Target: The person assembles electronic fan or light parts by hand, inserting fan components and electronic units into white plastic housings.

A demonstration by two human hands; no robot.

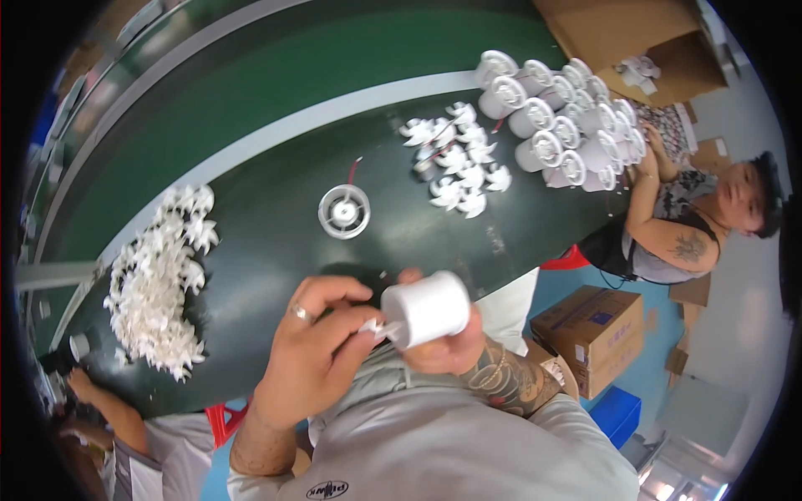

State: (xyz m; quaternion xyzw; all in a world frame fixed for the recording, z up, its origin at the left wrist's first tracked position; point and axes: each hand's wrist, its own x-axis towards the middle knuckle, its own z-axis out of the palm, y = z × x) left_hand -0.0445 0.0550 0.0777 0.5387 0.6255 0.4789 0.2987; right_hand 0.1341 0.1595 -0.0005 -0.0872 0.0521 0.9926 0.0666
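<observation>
My right hand [455, 349] is wrapped round a white cylindrical fan housing [439, 307], tilted in front of my body with its end toward my left hand. At that end, the fingertips of my left hand [311, 355] pinch a small white plastic piece [378, 328]. Its shape is partly hidden by the fingers and blurred. A ring shows on a left finger. Beyond my hands on the green belt stands a round white housing [344, 211] with a spoked centre and a red wire.
A heap of white fan blade wheels [159, 284] lies at left, and a smaller group [459, 159] at centre right. Several finished-looking white fan units [568, 125] crowd the right end, by a co-worker [693, 209]. Another person's arm [109, 409] reaches in at lower left. Cardboard box [589, 338] on the floor.
</observation>
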